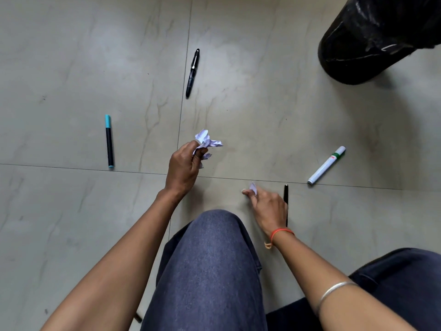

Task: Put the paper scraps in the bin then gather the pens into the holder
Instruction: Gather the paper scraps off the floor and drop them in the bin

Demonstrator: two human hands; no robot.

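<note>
a bent knee (210, 259) in blue trousers fills the near middle, above a pale tiled floor (71, 68). the right hand (268, 210), with an orange thread at the wrist, is curled shut, pinching a small paper scrap (253, 187) at its fingertips; a thin black pen (286, 197) lies just beside it. the left hand (183, 167) is closed round a crumpled paper wad (207, 139). farther out lie a white marker (327, 164), a teal-capped pen (109, 140) and a black pen (192, 72). the black-lined bin (372, 41) stands far right.
</note>
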